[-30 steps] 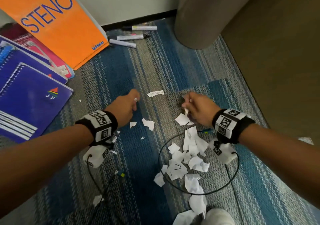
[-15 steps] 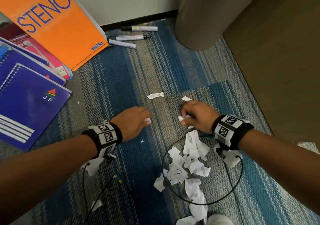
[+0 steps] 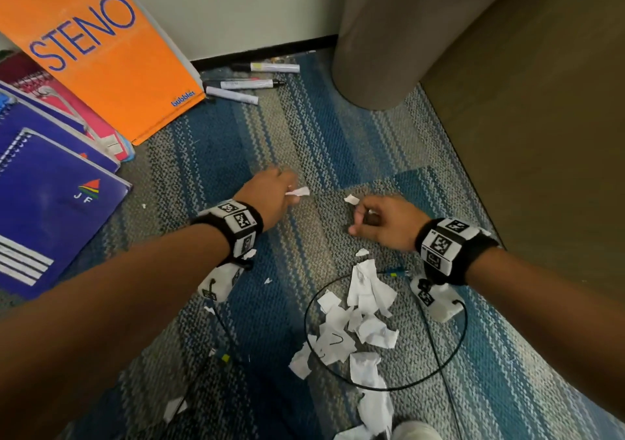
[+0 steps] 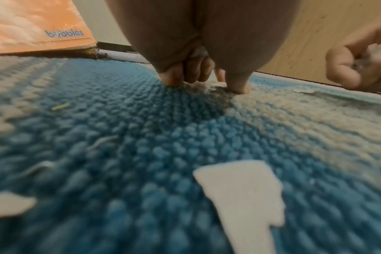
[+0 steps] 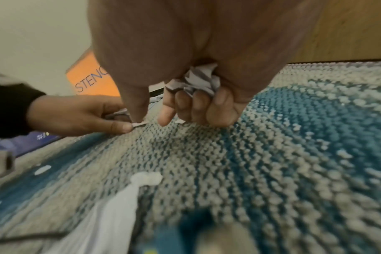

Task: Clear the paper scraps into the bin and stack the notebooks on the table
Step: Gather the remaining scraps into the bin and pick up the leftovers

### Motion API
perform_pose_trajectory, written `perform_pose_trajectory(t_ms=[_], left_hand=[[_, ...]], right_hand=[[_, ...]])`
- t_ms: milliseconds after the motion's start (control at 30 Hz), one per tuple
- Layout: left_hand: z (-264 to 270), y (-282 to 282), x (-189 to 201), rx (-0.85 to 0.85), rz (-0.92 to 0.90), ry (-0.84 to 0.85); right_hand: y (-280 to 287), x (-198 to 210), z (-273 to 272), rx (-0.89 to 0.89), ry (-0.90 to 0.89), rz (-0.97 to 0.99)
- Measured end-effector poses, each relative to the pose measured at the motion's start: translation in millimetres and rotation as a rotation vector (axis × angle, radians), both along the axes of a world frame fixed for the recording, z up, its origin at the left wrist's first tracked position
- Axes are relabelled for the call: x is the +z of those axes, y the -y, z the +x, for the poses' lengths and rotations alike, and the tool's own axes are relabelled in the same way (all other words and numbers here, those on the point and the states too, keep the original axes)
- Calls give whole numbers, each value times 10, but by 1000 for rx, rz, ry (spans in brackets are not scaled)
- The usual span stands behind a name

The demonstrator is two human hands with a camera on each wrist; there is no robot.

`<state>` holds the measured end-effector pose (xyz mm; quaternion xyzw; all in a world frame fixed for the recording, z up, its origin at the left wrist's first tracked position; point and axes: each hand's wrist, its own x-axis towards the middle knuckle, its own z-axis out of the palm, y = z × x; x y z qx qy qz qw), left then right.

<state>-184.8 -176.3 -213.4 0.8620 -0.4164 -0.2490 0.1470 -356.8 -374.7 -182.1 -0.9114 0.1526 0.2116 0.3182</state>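
Left hand: low on the carpet, thumb and fingertip pinching a small scrap.
Right hand: curled round a wad of gathered scraps, forefinger and thumb free, reaching toward a scrap just beyond.
Loose scraps: heaped nearer the person, inside a cable loop; strays further out.
Bin: ahead and to the right, well apart from the heap, paper already at its rim.
Notebooks: fanned at left, on the floor, unstacked; markers beyond.
Step, judged: gathering scraps, early. Next likely calls for securing the pinched pieces, then carrying handfuls to the bin.
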Motion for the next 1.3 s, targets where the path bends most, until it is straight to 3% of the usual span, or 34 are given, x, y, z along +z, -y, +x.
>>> perform_pose_trajectory(t_ms=[67, 300, 500, 667, 767, 933, 1000, 1167, 1300], left_hand=[[-7, 35, 17, 2, 47, -9], [70, -298, 95, 38, -36, -147], [113, -854, 39, -86, -33, 10], [-22, -1029, 127, -192, 115, -49], [-51, -1026, 92, -294, 134, 41], [-42, -1057, -40, -404, -27, 128], [-60, -1044, -32, -356, 7, 86], [8, -1261, 133, 28, 88, -98], [49, -1613, 364, 78, 69, -104]], right_hand=[[33, -26, -66, 35, -12, 6], [97, -129, -229, 258, 29, 62], [17, -256, -234, 291, 131, -10], [107, -177, -59, 101, 203, -3], [115, -112, 130, 7, 161, -23], [75, -121, 230, -36, 143, -92], [49, -146, 241, -18, 127, -134], [36, -239, 221, -13, 180, -185], [26, -260, 221, -26, 176, -248]])
